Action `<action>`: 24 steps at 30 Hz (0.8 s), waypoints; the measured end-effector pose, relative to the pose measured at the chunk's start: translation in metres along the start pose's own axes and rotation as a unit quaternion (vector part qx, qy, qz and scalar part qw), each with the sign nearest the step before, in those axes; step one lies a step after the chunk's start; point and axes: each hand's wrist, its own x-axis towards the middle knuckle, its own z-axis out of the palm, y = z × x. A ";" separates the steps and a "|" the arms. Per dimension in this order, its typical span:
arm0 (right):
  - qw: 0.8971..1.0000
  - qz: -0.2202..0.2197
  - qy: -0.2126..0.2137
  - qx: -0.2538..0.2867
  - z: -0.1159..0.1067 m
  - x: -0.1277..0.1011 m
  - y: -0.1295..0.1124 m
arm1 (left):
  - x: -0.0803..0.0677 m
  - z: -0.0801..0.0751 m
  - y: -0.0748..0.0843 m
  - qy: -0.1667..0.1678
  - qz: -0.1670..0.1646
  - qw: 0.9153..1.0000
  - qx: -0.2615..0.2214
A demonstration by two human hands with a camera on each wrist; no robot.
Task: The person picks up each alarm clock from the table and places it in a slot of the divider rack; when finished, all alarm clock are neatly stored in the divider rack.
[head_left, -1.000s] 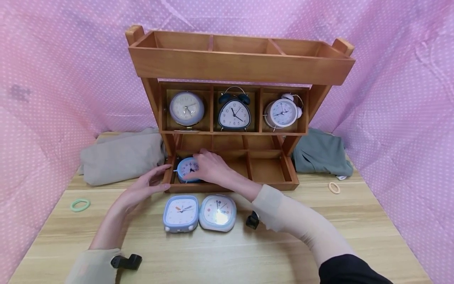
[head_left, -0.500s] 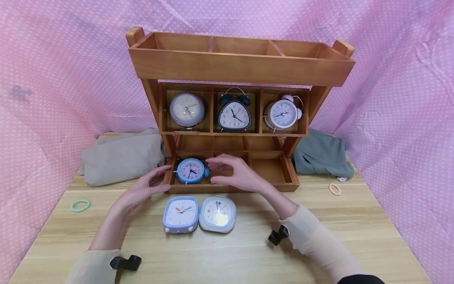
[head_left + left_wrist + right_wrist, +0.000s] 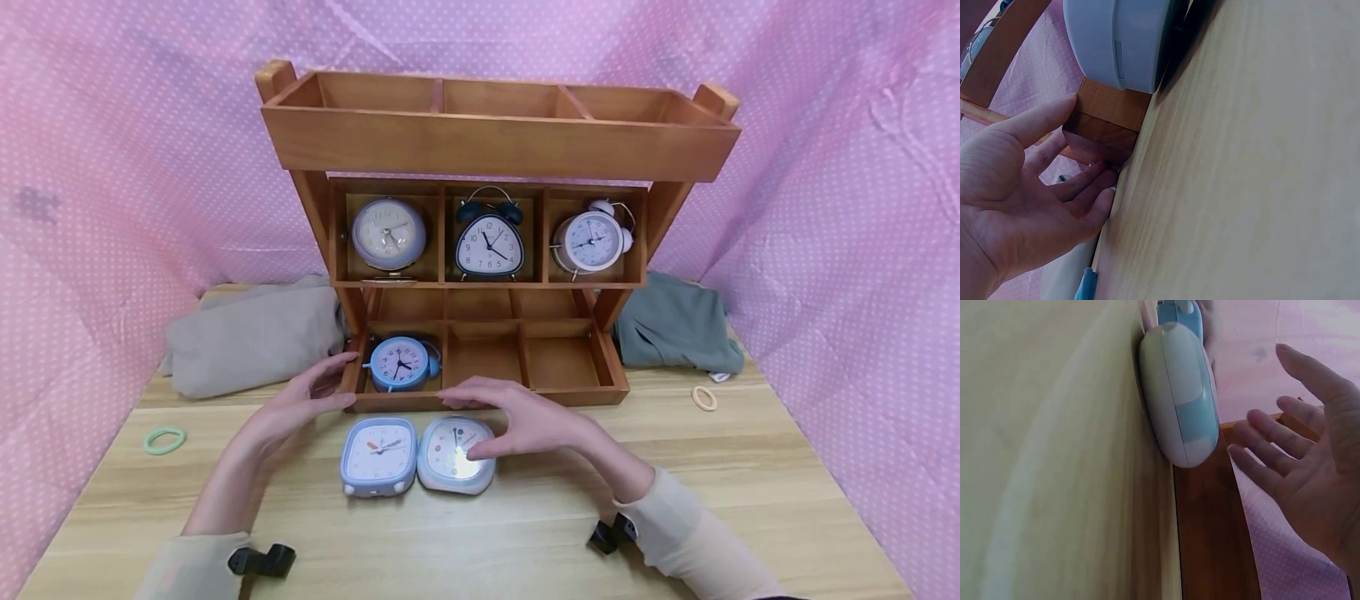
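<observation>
My left hand [image 3: 300, 400] rests against the left end of the wooden shelf's bottom tier [image 3: 480, 403], thumb near its front corner and fingers along the side. My right hand [image 3: 525, 419], thumb and fingers spread, hovers over the rounded white-and-blue alarm clock [image 3: 442, 467]; nothing is in its grasp. That clock lies face up, its right part overlapped by the thumb. Beside it lies a squarish periwinkle alarm clock [image 3: 378, 458]. A blue twin-bell alarm clock [image 3: 400, 364] lies tilted on its side in the bottom-left compartment.
Three clocks fill the middle tier: a lavender one [image 3: 388, 234], a dark triangular one [image 3: 490, 246] and a white twin-bell one [image 3: 590, 242]. Grey cloth [image 3: 255, 337] lies left, green cloth [image 3: 675, 325] right. A green ring [image 3: 164, 441] and a beige ring [image 3: 704, 398] lie on the table.
My right hand has let go of the blue twin-bell clock and moved right and toward the front, over the rounded clock. The left hand stays at the shelf's end.
</observation>
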 end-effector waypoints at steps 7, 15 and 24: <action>0.995 0.048 -0.057 -0.070 0.007 -0.004 -0.004 | 0.001 0.000 0.001 0.004 -0.005 1.000 0.001; 0.982 0.039 -0.099 -0.153 0.022 -0.003 -0.001 | 0.000 0.000 0.000 0.002 -0.010 1.000 -0.002; 0.976 0.048 -0.101 -0.188 0.027 -0.002 -0.003 | 0.000 0.001 -0.002 0.005 0.008 1.000 -0.006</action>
